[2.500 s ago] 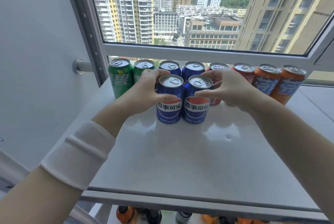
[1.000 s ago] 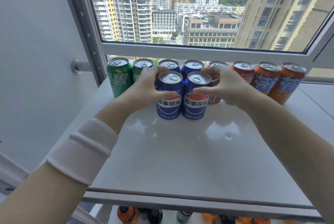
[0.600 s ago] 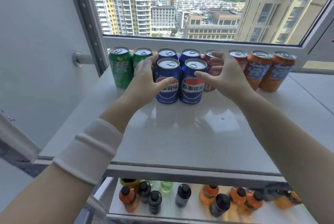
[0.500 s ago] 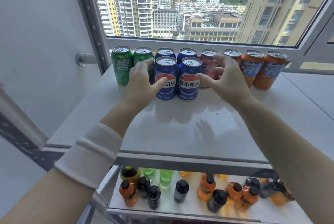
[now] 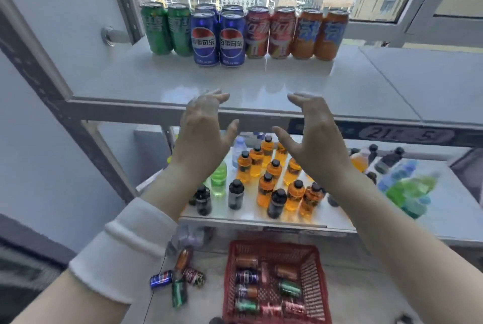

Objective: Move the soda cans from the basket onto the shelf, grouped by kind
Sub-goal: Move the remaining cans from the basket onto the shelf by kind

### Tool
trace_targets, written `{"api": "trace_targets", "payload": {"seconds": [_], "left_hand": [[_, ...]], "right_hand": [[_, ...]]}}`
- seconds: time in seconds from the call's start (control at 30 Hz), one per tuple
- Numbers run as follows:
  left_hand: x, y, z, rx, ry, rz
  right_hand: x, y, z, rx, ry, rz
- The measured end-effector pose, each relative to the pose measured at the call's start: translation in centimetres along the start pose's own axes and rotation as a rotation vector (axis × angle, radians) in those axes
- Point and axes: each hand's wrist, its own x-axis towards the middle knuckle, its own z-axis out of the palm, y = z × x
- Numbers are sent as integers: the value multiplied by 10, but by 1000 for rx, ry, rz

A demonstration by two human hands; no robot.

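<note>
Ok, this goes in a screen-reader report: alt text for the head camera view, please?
The left hand and right hand, both empty with fingers relaxed, hover before a shelf where soda cans stand grouped green, blue, red, orange. Below, a red basket holds more cans.

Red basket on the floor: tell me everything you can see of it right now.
The red basket looks like rigid plastic lattice, rectangular, open-topped, upright on the floor below the shelves; its near end runs out of view. Inside, soda cans lie on their sides: orange, blue, green and red. Loose cans lie left of it, apart. Neither the left hand nor the right hand touches it.
</note>
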Motion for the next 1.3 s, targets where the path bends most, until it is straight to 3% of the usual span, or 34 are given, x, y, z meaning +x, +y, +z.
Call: {"api": "trace_targets", "payload": {"seconds": [0.3,0.77,1.0,1.3], "left_hand": [[-103,23,-11,43,-148,80],[-217,21,-10,14,-250,133],[-239,30,17,44,-312,147],[-238,29,85,97,-426,47]], "right_hand": [[-117,-19,-14,-147,-50,43],[-246,-53,-11,-287,-151,131],[-273,-33,-11,-279,-200,181],[-277,53,7,-222,-334,241]]}}
